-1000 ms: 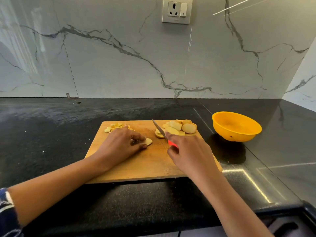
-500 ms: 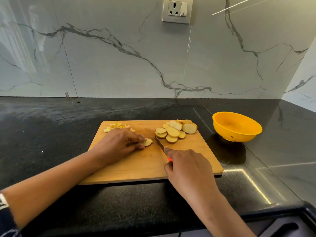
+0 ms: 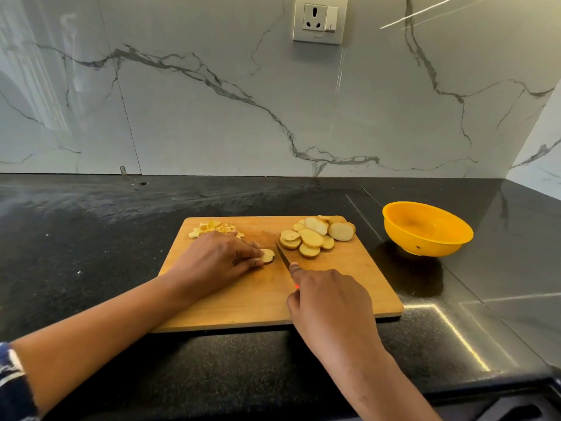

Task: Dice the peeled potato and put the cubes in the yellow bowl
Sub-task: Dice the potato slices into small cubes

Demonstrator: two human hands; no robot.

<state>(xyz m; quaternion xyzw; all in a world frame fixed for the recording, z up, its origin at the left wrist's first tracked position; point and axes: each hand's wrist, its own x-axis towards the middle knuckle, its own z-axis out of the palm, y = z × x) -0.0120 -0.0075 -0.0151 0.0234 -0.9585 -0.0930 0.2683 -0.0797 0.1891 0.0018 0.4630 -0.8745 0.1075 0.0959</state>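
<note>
A wooden cutting board lies on the black counter. Several potato slices are piled at its far right, and a small heap of potato cubes sits at its far left. My left hand holds one potato slice down on the board with curled fingertips. My right hand grips a red-handled knife, index finger along its back, blade tip just right of that slice. The yellow bowl stands right of the board, and I see no cubes in it.
The black stone counter runs to a marble backsplash with a wall socket. A side wall closes the right end behind the bowl. The counter's front edge lies just below my right forearm.
My right hand drew the knife back from the slice pile toward me and left, bringing the blade beside the slice under my left hand. My left hand has barely moved.
</note>
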